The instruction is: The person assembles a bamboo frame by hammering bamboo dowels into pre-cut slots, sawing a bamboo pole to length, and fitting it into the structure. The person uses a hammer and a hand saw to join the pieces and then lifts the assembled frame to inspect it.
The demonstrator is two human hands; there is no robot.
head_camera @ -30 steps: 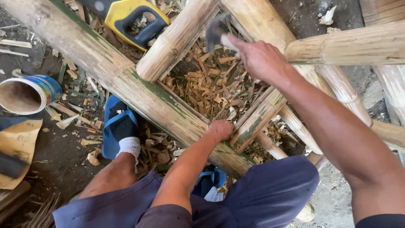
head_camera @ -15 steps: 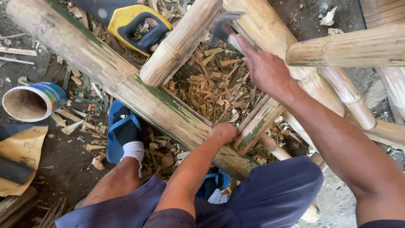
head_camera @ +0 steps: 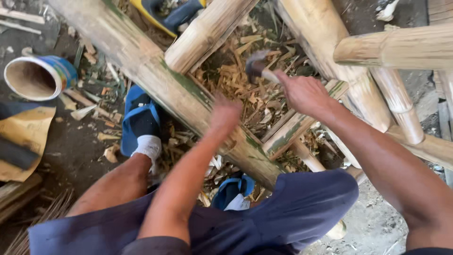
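The right hand grips a blurred hammer-like tool, its dark head at about eleven o'clock from the knuckles, above a heap of bamboo shavings. The left hand, also blurred, rests on a thick green-streaked bamboo pole that runs from ten o'clock down to five o'clock. A shorter bamboo crosspiece meets that pole at twelve o'clock. At nine o'clock lies a blue-rimmed tube, open end showing. A blue sandal with a white sock sits just left of the pole.
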